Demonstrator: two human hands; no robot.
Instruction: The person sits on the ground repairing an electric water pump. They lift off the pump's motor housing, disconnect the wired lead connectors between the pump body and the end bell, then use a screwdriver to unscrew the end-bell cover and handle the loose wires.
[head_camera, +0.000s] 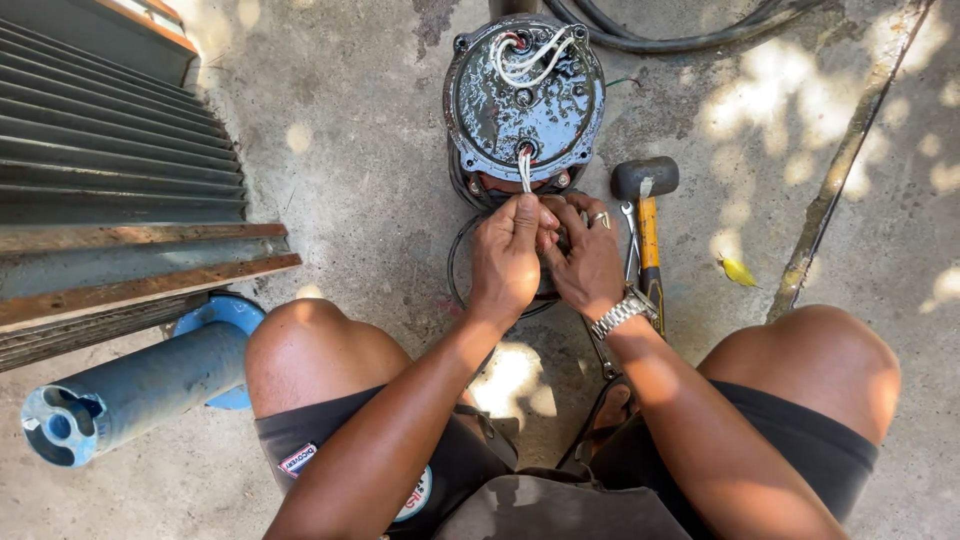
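A round, oily dark metal motor cover (524, 95) stands tilted on the concrete, with white wires (530, 55) coiled on its face. More white wires (524, 168) come out of a hole near its lower edge. My left hand (508, 256) pinches these wires just below the cover. Pressed against it from the right, my right hand (585, 262), with a ring and a metal wristwatch, has its fingers closed on the same wires. Under both hands lies the dark motor body with a thin black ring (458, 272), mostly hidden.
A hammer (648, 215) with a yellow handle and a spanner (631, 245) lie just right of my hands. A blue pipe section (135, 390) lies at the lower left beside a corrugated metal shutter (110, 140). Black cables (680, 35) run along the top. My bare knees flank the spot.
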